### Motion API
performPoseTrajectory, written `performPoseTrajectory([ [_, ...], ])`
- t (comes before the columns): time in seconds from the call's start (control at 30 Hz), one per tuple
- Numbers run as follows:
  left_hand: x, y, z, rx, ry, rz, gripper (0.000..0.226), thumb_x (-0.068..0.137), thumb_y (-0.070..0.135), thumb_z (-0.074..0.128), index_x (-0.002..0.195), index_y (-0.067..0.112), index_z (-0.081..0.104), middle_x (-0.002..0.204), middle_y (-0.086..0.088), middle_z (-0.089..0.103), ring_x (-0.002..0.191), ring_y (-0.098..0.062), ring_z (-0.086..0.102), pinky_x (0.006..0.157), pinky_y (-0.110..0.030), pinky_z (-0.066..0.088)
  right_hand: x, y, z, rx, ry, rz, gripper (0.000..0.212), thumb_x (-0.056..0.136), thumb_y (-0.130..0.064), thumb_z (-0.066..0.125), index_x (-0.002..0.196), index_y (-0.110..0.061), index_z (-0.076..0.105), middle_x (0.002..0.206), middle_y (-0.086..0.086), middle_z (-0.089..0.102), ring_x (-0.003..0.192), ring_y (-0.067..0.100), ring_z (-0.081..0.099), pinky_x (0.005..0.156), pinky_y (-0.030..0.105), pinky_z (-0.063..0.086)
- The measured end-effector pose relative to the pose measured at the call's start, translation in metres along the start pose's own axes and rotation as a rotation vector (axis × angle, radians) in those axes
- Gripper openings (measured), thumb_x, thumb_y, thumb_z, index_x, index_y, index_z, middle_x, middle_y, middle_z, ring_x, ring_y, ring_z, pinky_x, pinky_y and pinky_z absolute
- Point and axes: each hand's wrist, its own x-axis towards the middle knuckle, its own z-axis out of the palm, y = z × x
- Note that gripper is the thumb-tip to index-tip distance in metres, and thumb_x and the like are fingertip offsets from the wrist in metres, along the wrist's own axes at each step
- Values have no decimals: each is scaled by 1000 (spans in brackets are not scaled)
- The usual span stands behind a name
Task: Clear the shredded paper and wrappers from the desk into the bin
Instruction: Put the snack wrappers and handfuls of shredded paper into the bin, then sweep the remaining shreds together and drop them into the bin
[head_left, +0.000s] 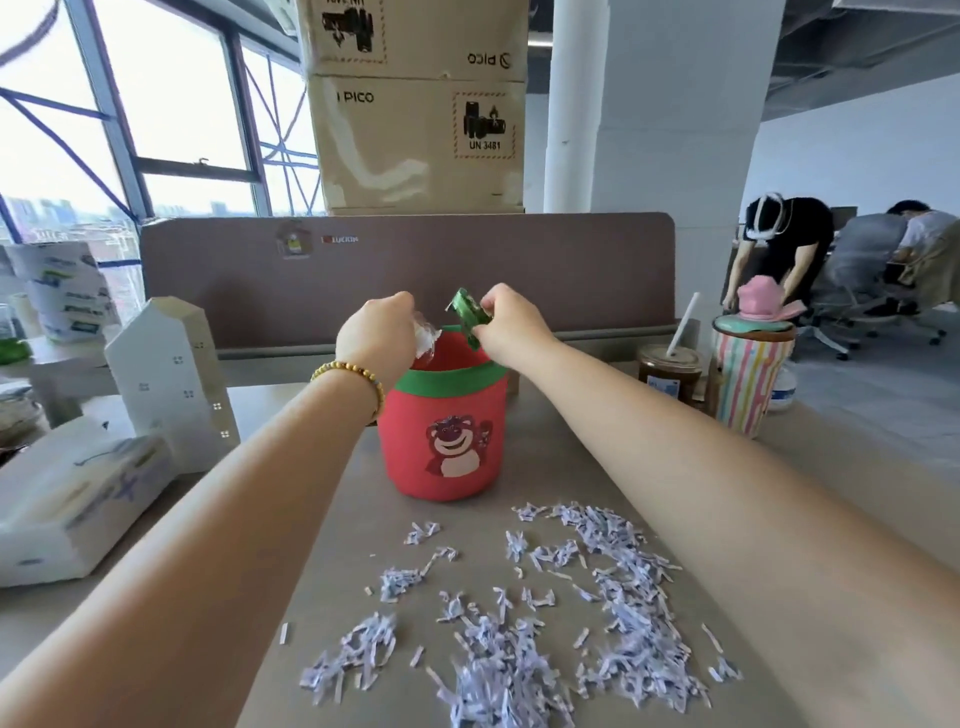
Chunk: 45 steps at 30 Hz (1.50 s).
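Note:
A red bin (444, 441) with a green rim and a bear picture stands upright in the middle of the desk. My left hand (376, 332) hovers over its left rim, closed on a clear crinkled wrapper (427, 340). My right hand (511, 322) is over the right rim and pinches a green wrapper (467, 312) above the opening. Pale purple shredded paper (561, 618) lies scattered on the desk in front of the bin, thickest at the near right.
A white tissue pack (72, 499) and a white house-shaped box (171, 379) sit at the left. A brown jar with a straw (667, 371) and a striped cup (748, 374) stand at the right. A brown partition (405, 275) backs the desk. People are at the far right.

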Motion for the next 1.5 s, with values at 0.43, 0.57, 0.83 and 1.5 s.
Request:
performPoseTrajectory([
  [0.43, -52, 27, -2, -110, 60, 160, 28, 94, 21, 40, 113, 8, 56, 121, -14, 54, 114, -34, 45, 96, -44, 39, -56, 38, -29, -75, 132, 24, 29, 93, -21, 47, 120, -14, 53, 124, 7, 59, 118, 28, 48, 99, 43, 41],
  [0.57, -93, 50, 0, -205, 97, 229, 28, 93, 15, 41, 114, 6, 57, 124, -12, 52, 113, -32, 45, 94, -41, 42, -103, 77, -51, -2, 136, 118, 28, 95, -19, 42, 118, -12, 55, 121, 11, 59, 114, 30, 53, 98, 43, 44],
  [0.83, -181, 102, 42, -200, -248, 281, 29, 93, 17, 41, 116, 4, 54, 126, -14, 50, 115, -33, 45, 97, -44, 44, -204, 163, -69, -13, 106, 360, 26, 94, -17, 43, 115, -11, 57, 121, 14, 62, 113, 33, 55, 98, 44, 45],
  [1.5, -249, 98, 96, 57, -609, 167, 68, 91, 60, 23, 148, 25, 8, 159, -10, 0, 147, -26, -2, 119, -52, 0, -271, 194, -40, -498, -131, 388, 65, 98, -47, 16, 149, -8, 6, 160, 10, 2, 148, 21, -2, 120, 44, 8],
])
